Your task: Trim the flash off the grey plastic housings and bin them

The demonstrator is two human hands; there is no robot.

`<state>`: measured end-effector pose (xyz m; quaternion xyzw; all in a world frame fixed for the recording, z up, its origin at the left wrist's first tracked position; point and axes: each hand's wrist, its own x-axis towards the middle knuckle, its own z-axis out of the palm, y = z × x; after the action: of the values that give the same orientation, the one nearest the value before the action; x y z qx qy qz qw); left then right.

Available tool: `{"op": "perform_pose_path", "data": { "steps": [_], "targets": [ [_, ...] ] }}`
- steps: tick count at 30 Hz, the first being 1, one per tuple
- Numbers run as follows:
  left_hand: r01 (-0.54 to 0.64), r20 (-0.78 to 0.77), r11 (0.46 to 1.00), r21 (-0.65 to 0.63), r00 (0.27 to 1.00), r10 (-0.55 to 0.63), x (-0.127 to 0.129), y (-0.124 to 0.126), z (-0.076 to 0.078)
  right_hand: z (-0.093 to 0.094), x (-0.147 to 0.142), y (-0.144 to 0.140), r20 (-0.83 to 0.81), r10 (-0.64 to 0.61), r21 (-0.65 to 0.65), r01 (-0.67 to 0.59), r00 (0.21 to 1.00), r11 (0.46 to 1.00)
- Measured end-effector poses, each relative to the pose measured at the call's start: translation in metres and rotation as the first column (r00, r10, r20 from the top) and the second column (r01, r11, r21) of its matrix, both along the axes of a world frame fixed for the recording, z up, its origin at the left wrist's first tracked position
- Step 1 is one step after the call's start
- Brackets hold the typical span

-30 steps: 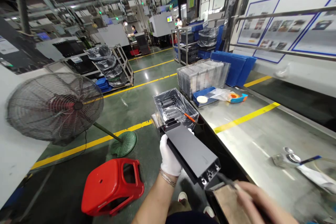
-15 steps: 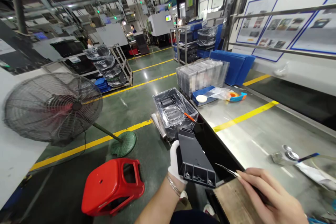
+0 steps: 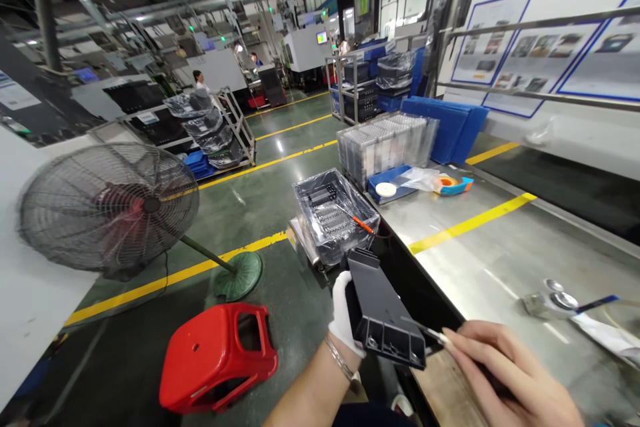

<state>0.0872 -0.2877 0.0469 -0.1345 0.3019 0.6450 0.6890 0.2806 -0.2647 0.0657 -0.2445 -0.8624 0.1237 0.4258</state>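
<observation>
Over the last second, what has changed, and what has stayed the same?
The gloved left hand has turned the dark part, its ribbed end now toward the camera. The right hand has brought the pointed tool to the part's edge; contact is unclear. Both grips held; the red stool and fan stayed put.

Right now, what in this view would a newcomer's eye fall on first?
Probably the bright red stool at lower left, with the large caged fan beyond it on the left. Below the centre, the white-gloved left hand holds a long black part, and to its right the bare right hand grips a thin tool, its tip at or close to the part's side.
</observation>
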Motion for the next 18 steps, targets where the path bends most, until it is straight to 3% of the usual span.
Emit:
{"op": "perform_pose_path", "data": {
  "steps": [3,6,9,14,18],
  "targets": [
    [0.000,0.019,1.000,0.005,1.000,0.000,0.004,0.000,-0.006,0.003,-0.008,-0.003,-0.013,0.071,-0.018,-0.071,0.997,0.997],
    [0.010,0.067,1.000,0.011,0.998,-0.010,0.007,0.000,-0.009,0.001,-0.011,-0.007,-0.011,0.026,-0.008,-0.026,1.000,1.000],
    [0.010,0.074,1.000,0.020,0.997,-0.012,0.011,0.001,-0.008,-0.002,-0.012,-0.006,0.014,0.094,-0.027,-0.093,0.996,0.995],
    [0.068,0.061,0.995,0.069,0.996,-0.072,0.006,0.001,-0.004,-0.001,-0.006,0.006,-0.052,0.004,-0.008,-0.004,0.999,1.000],
    [-0.011,-0.017,1.000,0.017,1.000,0.011,-0.011,0.002,-0.008,-0.002,0.010,0.007,-0.066,0.149,-0.045,-0.152,0.987,0.987]
  ]
}}
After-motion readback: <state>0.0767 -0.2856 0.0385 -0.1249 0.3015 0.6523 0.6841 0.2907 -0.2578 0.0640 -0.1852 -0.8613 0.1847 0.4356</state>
